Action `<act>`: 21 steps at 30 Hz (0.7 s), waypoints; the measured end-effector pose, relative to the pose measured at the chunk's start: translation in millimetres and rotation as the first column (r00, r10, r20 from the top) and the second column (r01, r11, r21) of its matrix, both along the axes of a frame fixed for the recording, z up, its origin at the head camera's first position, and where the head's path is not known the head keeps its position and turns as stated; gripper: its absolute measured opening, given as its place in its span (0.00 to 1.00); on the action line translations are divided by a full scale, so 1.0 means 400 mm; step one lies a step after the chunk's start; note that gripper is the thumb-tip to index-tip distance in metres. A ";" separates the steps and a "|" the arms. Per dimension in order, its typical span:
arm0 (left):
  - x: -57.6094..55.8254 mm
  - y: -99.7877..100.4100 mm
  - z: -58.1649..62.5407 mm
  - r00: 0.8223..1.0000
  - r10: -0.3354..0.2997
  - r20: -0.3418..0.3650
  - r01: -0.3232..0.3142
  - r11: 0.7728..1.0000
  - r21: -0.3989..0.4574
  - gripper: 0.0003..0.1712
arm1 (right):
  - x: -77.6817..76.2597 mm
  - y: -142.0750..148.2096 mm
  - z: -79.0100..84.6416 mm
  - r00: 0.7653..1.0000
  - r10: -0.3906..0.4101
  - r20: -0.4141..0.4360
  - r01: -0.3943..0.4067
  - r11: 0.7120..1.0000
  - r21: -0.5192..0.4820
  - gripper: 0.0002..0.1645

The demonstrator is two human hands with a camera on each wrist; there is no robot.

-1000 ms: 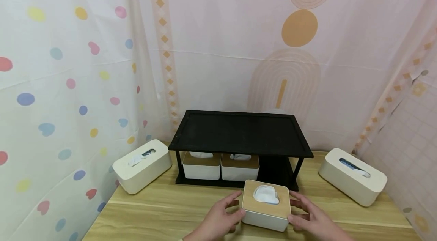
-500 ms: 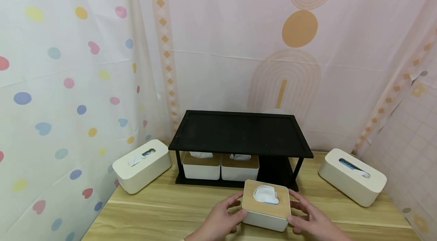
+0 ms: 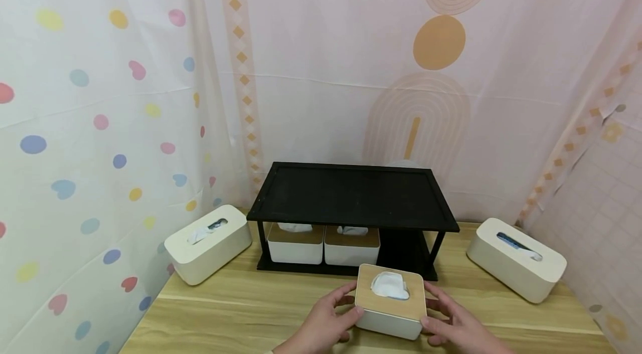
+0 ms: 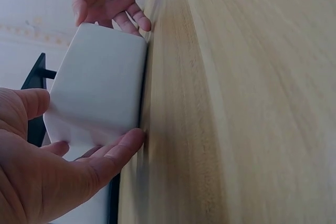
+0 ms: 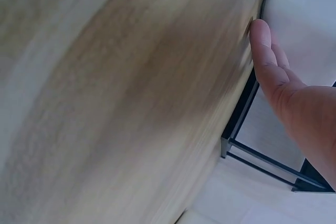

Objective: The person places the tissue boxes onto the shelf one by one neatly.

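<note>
Tissue box (image 3: 391, 302) is in front of the black rack (image 3: 351, 195), at tabletop (image 3: 225, 309) level; contact unclear. Left hand (image 3: 325, 322) grips its left side, thumb on front corner. Right hand (image 3: 462, 325) grips the right side likewise. Two matching boxes (image 3: 296, 252) sit in the rack.

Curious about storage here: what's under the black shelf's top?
Two white tissue boxes sit side by side on its lower board. The top hides their backs and anything behind.
</note>
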State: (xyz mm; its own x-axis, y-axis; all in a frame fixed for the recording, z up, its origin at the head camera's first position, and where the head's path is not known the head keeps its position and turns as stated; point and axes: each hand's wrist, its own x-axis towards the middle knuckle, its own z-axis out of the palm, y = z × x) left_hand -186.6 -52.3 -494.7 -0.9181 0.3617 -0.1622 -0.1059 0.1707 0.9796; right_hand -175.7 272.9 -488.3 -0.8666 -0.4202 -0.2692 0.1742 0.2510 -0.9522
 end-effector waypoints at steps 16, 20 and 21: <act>-0.005 0.002 -0.005 0.998 0.017 0.060 -0.020 0.999 0.042 0.35 | 0.001 0.002 -0.007 0.997 0.018 0.077 -0.009 0.994 -0.106 0.54; -0.005 0.001 -0.006 0.998 0.021 0.065 -0.024 0.998 0.051 0.35 | 0.003 0.003 -0.008 0.997 0.021 0.081 -0.012 0.994 -0.113 0.54; -0.005 0.001 -0.007 0.998 0.019 0.065 -0.023 0.998 0.053 0.35 | 0.003 0.003 -0.008 0.997 0.021 0.081 -0.012 0.994 -0.112 0.54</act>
